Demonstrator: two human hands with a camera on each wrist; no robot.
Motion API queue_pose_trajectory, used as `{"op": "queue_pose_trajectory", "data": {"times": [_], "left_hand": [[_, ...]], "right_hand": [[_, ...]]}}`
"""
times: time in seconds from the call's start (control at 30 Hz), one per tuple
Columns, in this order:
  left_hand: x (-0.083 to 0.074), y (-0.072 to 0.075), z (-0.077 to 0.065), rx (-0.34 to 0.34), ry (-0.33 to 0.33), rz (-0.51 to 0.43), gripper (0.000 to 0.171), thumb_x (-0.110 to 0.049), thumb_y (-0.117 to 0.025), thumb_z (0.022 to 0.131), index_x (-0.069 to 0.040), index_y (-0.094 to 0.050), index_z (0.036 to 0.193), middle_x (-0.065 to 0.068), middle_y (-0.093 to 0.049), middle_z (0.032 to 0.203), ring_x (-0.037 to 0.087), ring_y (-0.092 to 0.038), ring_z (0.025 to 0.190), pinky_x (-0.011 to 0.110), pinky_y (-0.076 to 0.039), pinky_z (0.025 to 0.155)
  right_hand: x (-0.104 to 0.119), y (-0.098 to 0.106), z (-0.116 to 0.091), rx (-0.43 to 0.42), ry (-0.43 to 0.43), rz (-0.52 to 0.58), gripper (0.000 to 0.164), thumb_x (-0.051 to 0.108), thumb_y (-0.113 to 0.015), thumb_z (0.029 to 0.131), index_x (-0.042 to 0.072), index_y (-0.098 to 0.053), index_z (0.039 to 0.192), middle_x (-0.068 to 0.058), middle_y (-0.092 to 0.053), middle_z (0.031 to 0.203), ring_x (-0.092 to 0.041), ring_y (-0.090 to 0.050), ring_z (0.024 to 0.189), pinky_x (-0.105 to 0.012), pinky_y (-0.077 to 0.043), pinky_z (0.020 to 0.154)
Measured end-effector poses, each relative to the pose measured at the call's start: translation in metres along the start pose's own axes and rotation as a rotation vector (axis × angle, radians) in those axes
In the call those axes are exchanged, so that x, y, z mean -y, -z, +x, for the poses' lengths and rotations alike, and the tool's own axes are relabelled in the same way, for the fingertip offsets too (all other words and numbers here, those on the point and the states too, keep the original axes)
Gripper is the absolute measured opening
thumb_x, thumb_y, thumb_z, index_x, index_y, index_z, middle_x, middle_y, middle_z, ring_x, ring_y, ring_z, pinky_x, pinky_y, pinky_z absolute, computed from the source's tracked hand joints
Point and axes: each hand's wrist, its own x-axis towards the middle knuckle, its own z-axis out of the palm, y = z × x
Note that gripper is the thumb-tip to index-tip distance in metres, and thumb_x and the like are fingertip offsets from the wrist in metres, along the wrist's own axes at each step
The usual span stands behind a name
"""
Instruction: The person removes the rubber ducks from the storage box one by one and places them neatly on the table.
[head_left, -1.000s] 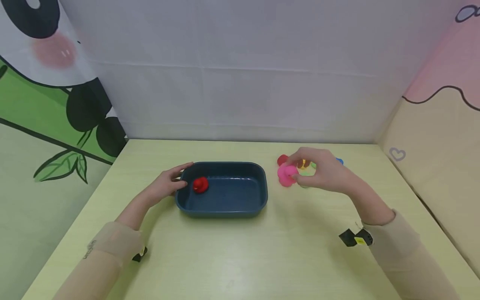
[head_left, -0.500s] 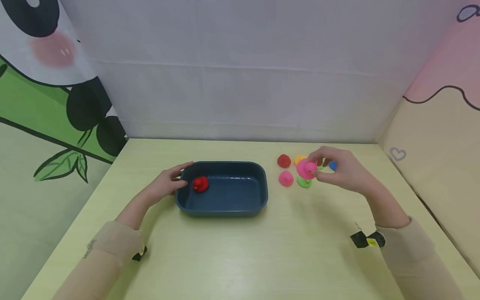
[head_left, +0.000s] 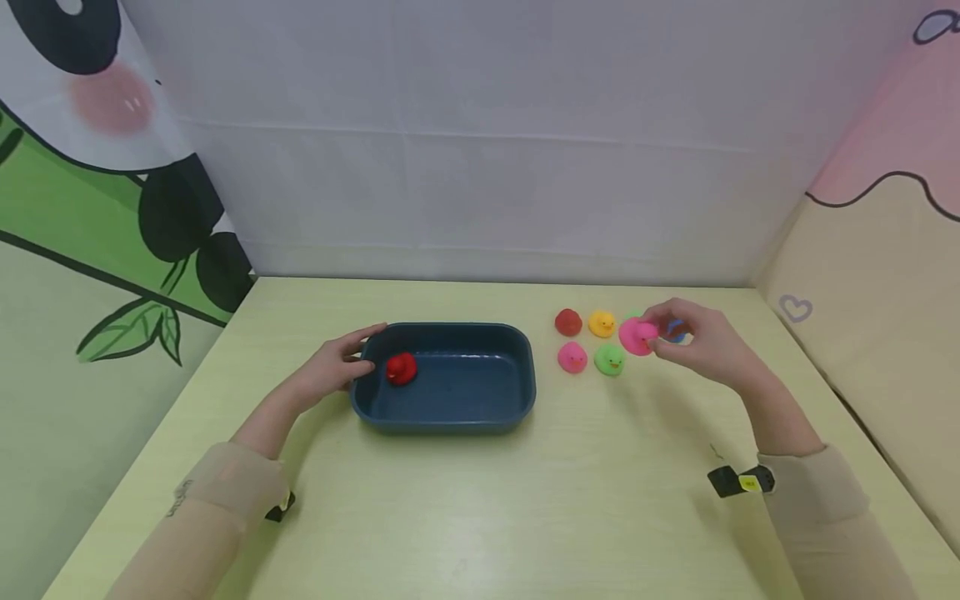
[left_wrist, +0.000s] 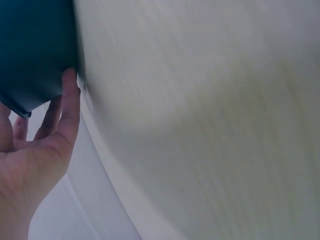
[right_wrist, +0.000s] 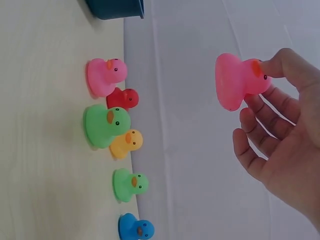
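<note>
My right hand (head_left: 708, 348) pinches a pink rubber duck (right_wrist: 234, 81) by its head between thumb and fingers. The duck hangs clear of the table, tipped so its base faces sideways. Below and around it stand more rubber ducks: pink (head_left: 572, 357), red (head_left: 567, 322), yellow (head_left: 602, 324), green (head_left: 610, 360), a second green one (right_wrist: 131, 185) and a blue one (right_wrist: 136, 227), the last two partly hidden in the head view. At the left, my left hand (head_left: 330, 372) holds the end wall of a dark blue rectangular container (head_left: 442, 428), thumb over the rim, fingers outside. A red duck (head_left: 401, 369) sits inside, toward its left end.
The pale wood-grain table (head_left: 480, 508) meets a white cloth backdrop (head_left: 480, 200) along its far edge. Printed cloth panels flank it on the left and right. The container stands left of the ducks.
My right hand has lifted the pink duck and carried it right, over the duck group, uncovering the yellow and front green ducks. The left hand and container stay in place.
</note>
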Motion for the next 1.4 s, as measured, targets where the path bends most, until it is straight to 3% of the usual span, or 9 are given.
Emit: {"op": "queue_pose_trajectory", "data": {"times": [0.3, 0.57, 0.83, 1.4], "left_hand": [[0.003, -0.001, 0.003, -0.004, 0.0, 0.004, 0.063, -0.012, -0.054, 0.093, -0.03, -0.029, 0.149, 0.022, -0.032, 0.149, 0.037, -0.053, 0.115, 0.035, -0.056, 0.073], [0.004, -0.001, 0.004, -0.003, -0.015, 0.004, 0.063, -0.012, -0.054, 0.093, -0.03, -0.03, 0.148, 0.023, -0.033, 0.148, 0.037, -0.054, 0.113, 0.035, -0.056, 0.072], [0.006, -0.002, 0.007, 0.001, -0.016, 0.004, 0.063, -0.012, -0.053, 0.093, -0.031, -0.03, 0.148, 0.022, -0.033, 0.148, 0.037, -0.053, 0.114, 0.036, -0.056, 0.073], [0.001, -0.007, 0.02, -0.033, 0.005, -0.002, 0.063, -0.012, -0.054, 0.093, -0.031, -0.03, 0.148, 0.022, -0.031, 0.149, 0.036, -0.053, 0.113, 0.033, -0.055, 0.072]], "right_hand": [[-0.031, -0.009, -0.005, 0.001, -0.06, 0.023, 0.026, 0.006, -0.066, 0.085, 0.004, -0.062, 0.11, -0.005, -0.063, 0.096, -0.011, -0.054, 0.082, -0.016, -0.046, 0.074], [-0.061, -0.02, -0.009, 0.002, -0.06, 0.007, 0.022, 0.009, -0.068, 0.084, 0.006, -0.064, 0.106, -0.004, -0.061, 0.092, -0.015, -0.051, 0.082, -0.019, -0.047, 0.071], [-0.08, -0.025, -0.009, 0.031, -0.12, 0.024, 0.023, 0.012, -0.068, 0.086, 0.007, -0.065, 0.108, -0.003, -0.059, 0.091, -0.013, -0.05, 0.083, -0.019, -0.048, 0.071], [-0.12, -0.017, 0.015, 0.186, -0.241, 0.026, 0.031, 0.022, -0.065, 0.089, 0.007, -0.063, 0.116, -0.011, -0.06, 0.105, -0.024, -0.053, 0.093, -0.025, -0.045, 0.073]]}}
